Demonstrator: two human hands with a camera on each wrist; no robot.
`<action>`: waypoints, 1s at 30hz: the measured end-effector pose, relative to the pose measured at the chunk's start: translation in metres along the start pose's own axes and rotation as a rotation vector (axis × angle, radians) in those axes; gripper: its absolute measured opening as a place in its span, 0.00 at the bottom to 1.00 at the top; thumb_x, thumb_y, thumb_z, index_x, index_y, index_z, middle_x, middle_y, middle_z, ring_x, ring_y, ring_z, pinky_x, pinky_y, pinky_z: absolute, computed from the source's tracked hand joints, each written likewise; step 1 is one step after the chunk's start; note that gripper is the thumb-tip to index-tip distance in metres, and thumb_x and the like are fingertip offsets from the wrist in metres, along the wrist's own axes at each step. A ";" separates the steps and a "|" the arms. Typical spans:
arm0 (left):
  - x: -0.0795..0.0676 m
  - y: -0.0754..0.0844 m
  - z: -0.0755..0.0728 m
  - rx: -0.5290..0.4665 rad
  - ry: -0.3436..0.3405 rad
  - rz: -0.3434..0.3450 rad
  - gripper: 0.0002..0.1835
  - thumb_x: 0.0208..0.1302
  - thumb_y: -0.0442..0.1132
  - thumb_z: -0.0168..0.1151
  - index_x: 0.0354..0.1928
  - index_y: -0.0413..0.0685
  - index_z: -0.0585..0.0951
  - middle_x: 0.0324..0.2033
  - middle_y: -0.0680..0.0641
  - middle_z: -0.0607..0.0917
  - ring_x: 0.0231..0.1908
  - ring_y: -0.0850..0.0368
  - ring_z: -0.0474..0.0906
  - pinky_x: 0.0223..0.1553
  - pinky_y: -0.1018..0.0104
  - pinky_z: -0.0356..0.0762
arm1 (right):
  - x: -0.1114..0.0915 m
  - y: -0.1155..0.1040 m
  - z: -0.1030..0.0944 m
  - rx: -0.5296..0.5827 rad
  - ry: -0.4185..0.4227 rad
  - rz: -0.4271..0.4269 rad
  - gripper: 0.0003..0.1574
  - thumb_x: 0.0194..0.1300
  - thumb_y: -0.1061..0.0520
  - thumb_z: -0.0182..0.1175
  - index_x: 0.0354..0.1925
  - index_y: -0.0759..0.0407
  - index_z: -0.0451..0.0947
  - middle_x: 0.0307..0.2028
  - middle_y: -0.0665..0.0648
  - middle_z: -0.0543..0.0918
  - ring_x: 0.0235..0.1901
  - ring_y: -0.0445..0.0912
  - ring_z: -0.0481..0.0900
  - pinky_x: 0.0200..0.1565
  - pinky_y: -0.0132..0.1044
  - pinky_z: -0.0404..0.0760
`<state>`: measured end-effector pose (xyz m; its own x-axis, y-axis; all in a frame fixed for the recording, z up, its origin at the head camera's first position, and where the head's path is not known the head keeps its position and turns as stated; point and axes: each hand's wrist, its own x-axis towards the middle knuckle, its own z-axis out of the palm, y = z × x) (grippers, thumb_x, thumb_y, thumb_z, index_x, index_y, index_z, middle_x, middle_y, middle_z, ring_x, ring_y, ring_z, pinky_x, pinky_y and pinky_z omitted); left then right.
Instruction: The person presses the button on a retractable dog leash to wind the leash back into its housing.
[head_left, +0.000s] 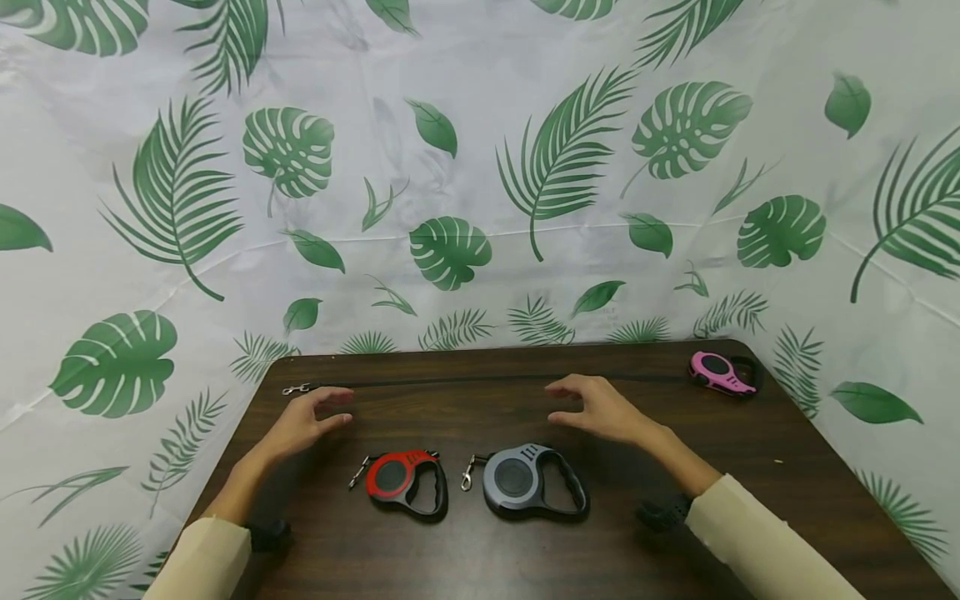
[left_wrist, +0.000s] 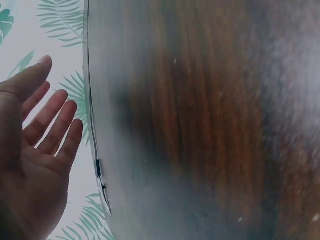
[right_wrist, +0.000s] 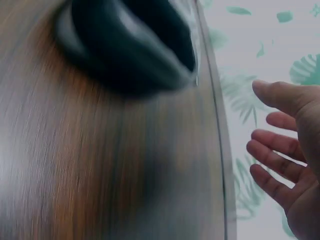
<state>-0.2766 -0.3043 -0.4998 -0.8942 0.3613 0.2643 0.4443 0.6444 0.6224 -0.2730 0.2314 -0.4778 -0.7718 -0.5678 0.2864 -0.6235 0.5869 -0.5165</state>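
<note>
My left hand (head_left: 303,421) hovers over the table's left side with fingers relaxed and nothing held. Just beyond its fingers lies the metal clip (head_left: 297,389) of a black leash cord (head_left: 450,381), stretched across the far part of the table to a pink retractable leash (head_left: 722,372) at the far right. My right hand (head_left: 600,408), also holding nothing, is above the table right of centre. Nearer to me lie a red retractable leash (head_left: 392,477) and a larger grey one (head_left: 513,478), each with its clip pointing left. In the right wrist view a blurred dark leash handle (right_wrist: 135,45) appears.
The dark wooden table (head_left: 465,558) ends at its far edge against a white sheet (head_left: 465,100) printed with green leaves. Dark wrist straps (head_left: 270,535) sit at both sleeves (head_left: 765,542).
</note>
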 end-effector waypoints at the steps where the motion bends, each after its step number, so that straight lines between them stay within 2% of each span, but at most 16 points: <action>1: 0.000 -0.001 -0.001 0.005 0.006 -0.005 0.23 0.68 0.34 0.74 0.62 0.33 0.81 0.57 0.33 0.86 0.58 0.32 0.82 0.60 0.35 0.78 | -0.003 0.004 -0.003 0.001 0.003 0.000 0.31 0.66 0.50 0.76 0.61 0.66 0.82 0.56 0.62 0.88 0.53 0.57 0.87 0.54 0.55 0.85; 8: 0.004 -0.010 -0.006 0.101 0.044 0.019 0.22 0.67 0.30 0.73 0.61 0.30 0.81 0.57 0.30 0.84 0.60 0.29 0.79 0.59 0.34 0.78 | -0.024 0.037 -0.019 -0.087 0.029 0.007 0.32 0.67 0.48 0.76 0.61 0.66 0.83 0.55 0.59 0.88 0.54 0.55 0.87 0.54 0.55 0.85; 12: 0.005 -0.015 -0.009 0.154 0.062 0.032 0.22 0.67 0.29 0.72 0.61 0.29 0.80 0.57 0.27 0.81 0.60 0.26 0.77 0.60 0.29 0.74 | -0.038 0.054 -0.031 -0.142 0.031 0.035 0.33 0.67 0.48 0.76 0.62 0.66 0.82 0.56 0.60 0.87 0.57 0.58 0.85 0.57 0.58 0.83; 17: 0.005 -0.021 -0.011 0.173 0.084 0.023 0.25 0.67 0.28 0.72 0.63 0.27 0.78 0.60 0.25 0.79 0.62 0.23 0.75 0.62 0.25 0.69 | -0.054 0.077 -0.046 -0.201 0.065 0.042 0.31 0.65 0.50 0.77 0.60 0.66 0.83 0.54 0.62 0.88 0.54 0.61 0.86 0.55 0.60 0.84; 26: 0.006 -0.030 -0.015 0.193 0.076 -0.012 0.27 0.70 0.29 0.69 0.67 0.26 0.74 0.64 0.23 0.75 0.64 0.22 0.72 0.62 0.29 0.71 | -0.082 0.113 -0.076 -0.309 0.057 0.128 0.32 0.65 0.48 0.77 0.59 0.66 0.84 0.54 0.66 0.87 0.55 0.64 0.85 0.55 0.63 0.83; 30: 0.006 -0.034 -0.019 0.199 0.076 -0.020 0.28 0.70 0.28 0.69 0.68 0.26 0.73 0.65 0.22 0.74 0.63 0.23 0.73 0.62 0.30 0.73 | -0.091 0.122 -0.091 -0.371 0.097 0.093 0.31 0.62 0.51 0.79 0.57 0.67 0.85 0.50 0.65 0.88 0.51 0.62 0.86 0.52 0.63 0.83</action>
<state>-0.2983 -0.3362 -0.5052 -0.9011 0.3003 0.3130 0.4219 0.7738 0.4724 -0.2903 0.4072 -0.4930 -0.8242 -0.4554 0.3366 -0.5396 0.8120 -0.2226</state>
